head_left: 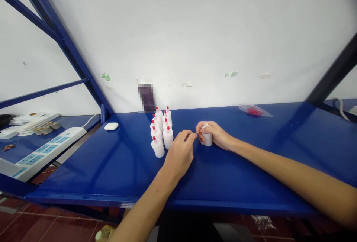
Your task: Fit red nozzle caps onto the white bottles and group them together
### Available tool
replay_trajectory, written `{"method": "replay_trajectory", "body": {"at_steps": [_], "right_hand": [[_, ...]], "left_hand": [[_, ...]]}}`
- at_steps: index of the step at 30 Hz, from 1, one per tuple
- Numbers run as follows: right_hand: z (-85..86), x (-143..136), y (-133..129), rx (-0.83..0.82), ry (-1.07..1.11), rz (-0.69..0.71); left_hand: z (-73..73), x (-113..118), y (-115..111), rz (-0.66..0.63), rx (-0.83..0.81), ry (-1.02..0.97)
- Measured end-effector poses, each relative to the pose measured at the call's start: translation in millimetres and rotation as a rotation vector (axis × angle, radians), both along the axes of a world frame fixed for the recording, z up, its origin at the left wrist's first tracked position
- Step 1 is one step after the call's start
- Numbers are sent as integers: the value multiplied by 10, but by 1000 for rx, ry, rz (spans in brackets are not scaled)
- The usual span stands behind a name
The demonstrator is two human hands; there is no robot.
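My right hand (213,132) is wrapped round a small white squeeze bottle (208,139), which stands upright at the blue tabletop. No red cap shows on this bottle's pale tip; fingers partly cover its upper part. Close by on the left, my left hand (181,151) has its fingers bent and drawn together, pointing toward the right hand. Whatever those fingertips may pinch is hidden. Just beyond the left hand, several white bottles with red caps (158,147) stand upright in two rows.
A clear plastic bag of small red pieces (255,111) lies at the back right. On the left are a white rounded case (111,126) and a long power strip (52,151). A pixelated dark object (147,98) is against the wall. Blue metal posts (69,48) frame the table (111,175).
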State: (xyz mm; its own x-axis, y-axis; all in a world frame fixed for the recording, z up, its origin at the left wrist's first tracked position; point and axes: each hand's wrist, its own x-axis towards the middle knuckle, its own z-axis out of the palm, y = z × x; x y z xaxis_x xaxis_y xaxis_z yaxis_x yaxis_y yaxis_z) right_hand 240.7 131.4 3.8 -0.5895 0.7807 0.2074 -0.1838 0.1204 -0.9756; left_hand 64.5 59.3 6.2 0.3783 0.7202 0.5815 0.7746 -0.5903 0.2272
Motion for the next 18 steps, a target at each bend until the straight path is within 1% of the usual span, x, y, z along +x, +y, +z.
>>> {"method": "replay_trajectory", "body": {"at_steps": [2, 4, 6, 8, 9, 11, 13, 15, 18], "right_hand": [[29, -33, -92, 34, -55, 5], [72, -104, -245, 81, -118, 30], [122, -211, -426, 121, -157, 83], [169, -332, -590, 142, -190, 130], [188, -392, -655, 186, -201, 134], [215, -495, -741, 336, -224, 111], [221, -570, -779, 488, -265, 63], [210, -613, -792, 550, -325, 12], [185, -631, -806, 562, -449, -61]], "left_hand": [[56, -49, -109, -112, 77, -106], [109, -129, -239, -164, 77, -214], [129, -230, -375, -129, 36, -339], [102, -334, -501, -55, -24, -474], [74, -380, -556, -28, -55, -552], [4, -452, -643, -6, -83, -703], [-53, -497, -700, -8, -67, -813], [-79, -520, -730, -17, -42, -850], [-76, -529, -748, -41, -23, -818]]}}
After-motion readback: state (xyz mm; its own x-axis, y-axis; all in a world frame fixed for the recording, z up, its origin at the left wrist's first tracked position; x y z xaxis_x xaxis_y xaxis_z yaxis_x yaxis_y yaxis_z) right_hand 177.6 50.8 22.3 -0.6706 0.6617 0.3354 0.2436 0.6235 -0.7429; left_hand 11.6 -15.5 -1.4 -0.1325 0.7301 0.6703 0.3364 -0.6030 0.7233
